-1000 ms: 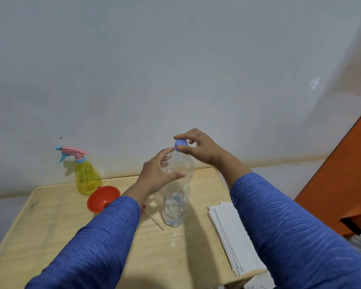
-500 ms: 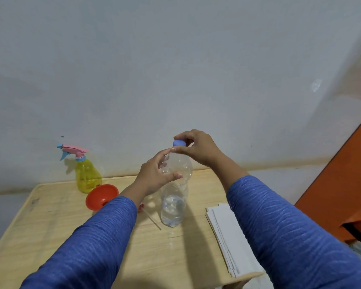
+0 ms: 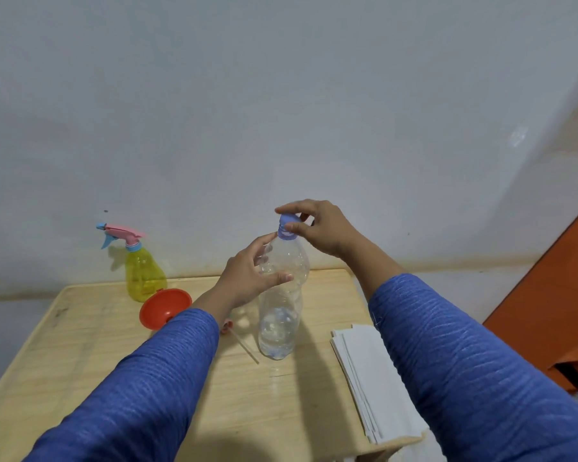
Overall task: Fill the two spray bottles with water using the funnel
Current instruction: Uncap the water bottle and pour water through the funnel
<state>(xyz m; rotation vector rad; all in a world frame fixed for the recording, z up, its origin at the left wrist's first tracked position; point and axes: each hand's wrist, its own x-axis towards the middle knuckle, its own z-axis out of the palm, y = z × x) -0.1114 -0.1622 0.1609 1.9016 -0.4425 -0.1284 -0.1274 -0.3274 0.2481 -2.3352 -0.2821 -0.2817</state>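
A: Two hands are up on one clear water bottle, seen from the head camera. It stands upright near the middle of the wooden desk, with water only in its lower part.

B: What has the left hand got?

A: Its grip is curled round the bottle's upper body, thumb across the front and fingers wrapped behind the plastic.

B: And the right hand?

A: It is over the neck, pinching the blue cap between thumb and fingertips. The cap sits on the bottle's mouth; whether it is screwed tight or loose I cannot tell.

B: Where are the spray bottles?

A: Only one shows whole: a yellow spray bottle with a pink and blue trigger head, upright at the back of the desk, close to the wall. The orange funnel lies on its side just in front of it, wide mouth facing the camera, partly hidden by the left blue sleeve.

B: Anything beside the water bottle?

A: A thin whitish tube lies on the desk just left of its base, a small pink part at its far end. A stack of white paper lies on the right side of the desk, reaching its front edge.
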